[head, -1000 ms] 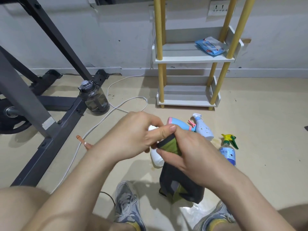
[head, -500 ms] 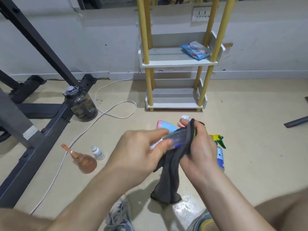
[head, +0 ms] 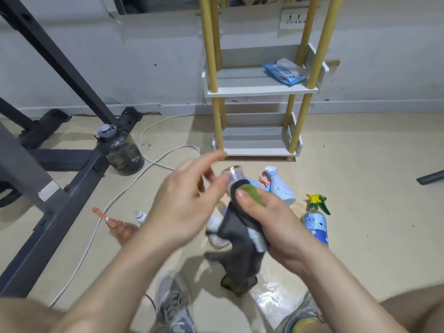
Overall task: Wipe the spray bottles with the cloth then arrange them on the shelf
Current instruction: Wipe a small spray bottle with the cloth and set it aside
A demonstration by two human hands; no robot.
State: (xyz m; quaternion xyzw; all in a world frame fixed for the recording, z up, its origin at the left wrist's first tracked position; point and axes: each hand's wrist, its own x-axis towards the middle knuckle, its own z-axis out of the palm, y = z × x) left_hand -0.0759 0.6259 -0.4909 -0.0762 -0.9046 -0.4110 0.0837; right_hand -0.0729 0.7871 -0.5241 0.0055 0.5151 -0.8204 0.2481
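Note:
My right hand (head: 271,219) grips a dark grey cloth (head: 242,258) with a green patch, wrapped round a small clear spray bottle (head: 234,173). The bottle's clear end sticks out above the cloth, and a white part shows below it. My left hand (head: 185,203) hovers just left of the bottle, fingers loosely spread and blurred, thumb tip at the bottle's end. On the floor lie a pale blue spray bottle (head: 281,188), a pink and blue one (head: 254,183), a green-trigger bottle (head: 314,222), an orange bottle (head: 120,228) and a tiny white-capped bottle (head: 140,216). The white shelf (head: 259,91) with yellow posts stands ahead.
A blue wipes pack (head: 286,72) lies on the shelf's upper tier. A dark water jug (head: 120,150) and a black gym frame (head: 62,193) stand at the left. A white cable (head: 115,200) runs across the floor. My shoes (head: 173,306) are below.
My left hand has loosened from the bottle and its fingers have spread. My right hand with the cloth has slid down along the bottle, baring its clear end.

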